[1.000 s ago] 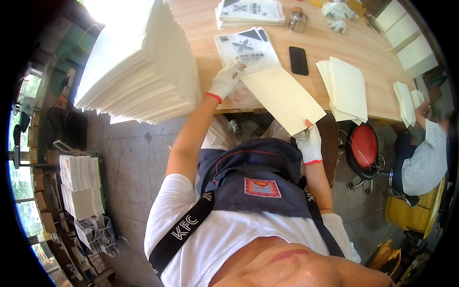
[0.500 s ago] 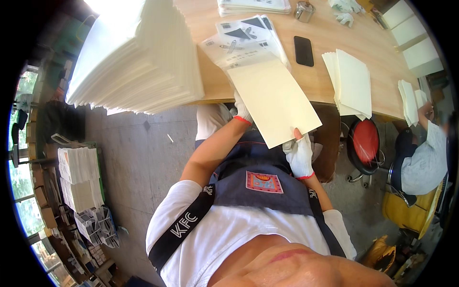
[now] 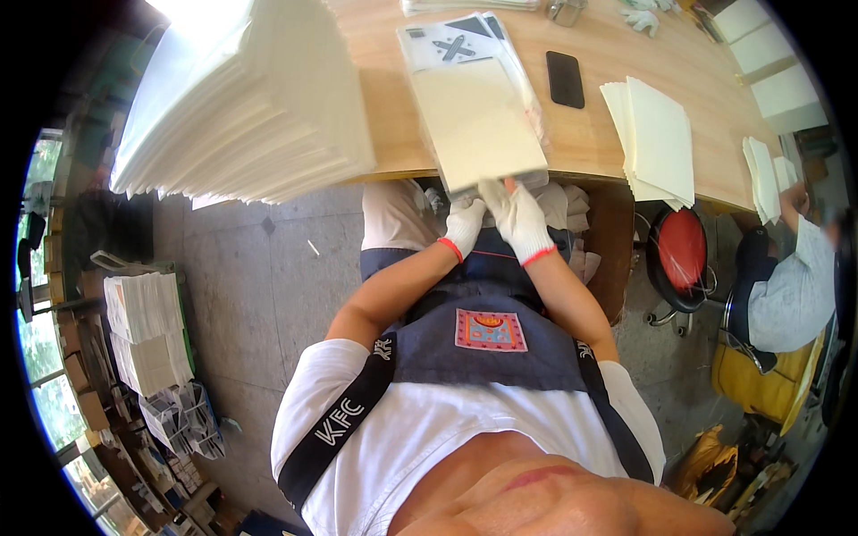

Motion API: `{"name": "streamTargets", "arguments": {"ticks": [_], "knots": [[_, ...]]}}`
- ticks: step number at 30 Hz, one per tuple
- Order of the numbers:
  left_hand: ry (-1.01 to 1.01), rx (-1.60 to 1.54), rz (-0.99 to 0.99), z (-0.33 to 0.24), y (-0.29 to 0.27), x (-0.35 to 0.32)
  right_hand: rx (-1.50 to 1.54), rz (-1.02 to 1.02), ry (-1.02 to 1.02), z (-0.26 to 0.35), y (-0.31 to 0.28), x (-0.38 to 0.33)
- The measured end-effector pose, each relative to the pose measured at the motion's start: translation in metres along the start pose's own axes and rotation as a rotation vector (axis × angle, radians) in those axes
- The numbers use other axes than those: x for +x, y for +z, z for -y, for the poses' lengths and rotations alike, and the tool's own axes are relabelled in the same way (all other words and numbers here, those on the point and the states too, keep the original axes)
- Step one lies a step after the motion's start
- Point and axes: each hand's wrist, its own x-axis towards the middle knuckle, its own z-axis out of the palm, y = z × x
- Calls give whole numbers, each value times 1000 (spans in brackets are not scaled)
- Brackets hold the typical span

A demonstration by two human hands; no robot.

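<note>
A cream paper stack (image 3: 483,125), looking thin and flat, lies along a clear printed plastic bag (image 3: 451,46) at the table's near edge. Whether the paper is fully inside the bag or partly on top, I cannot tell. My left hand (image 3: 465,225), in a white glove with a red cuff, is closed at the bag's near edge. Beside it my right hand (image 3: 518,219), gloved the same way, has its fingers and thumb closed at the paper's near end; its fingertips are slightly blurred. More printed bags (image 3: 511,62) lie underneath.
A tall stack of white paper (image 3: 259,107) stands at the left of the table. To the right lie a black phone (image 3: 565,79) and cream sheets (image 3: 660,138). Another person (image 3: 791,286) sits at the far right, beyond a red-seated stool (image 3: 681,246).
The cream paper has moved forward and left over the printed bag, now lined up with it. My right hand has come up beside my left. The bag's loose upper layer lies flatter.
</note>
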Motion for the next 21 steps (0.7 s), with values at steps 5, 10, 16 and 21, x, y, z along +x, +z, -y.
{"name": "streamTargets", "arguments": {"ticks": [5,10,16,21], "knots": [[-213,-211,211,-58,-12,-21,-344,16,-15,2,28,-1],[-110,-53,73,-91,-55,-45,-1445,151,-107,4,44,-29],[-38,18,91,-93,-76,-33,-2369,539,-826,-31,57,-6],[-65,-1,89,-100,-82,-36,-2176,552,-446,-26,70,-20]]}}
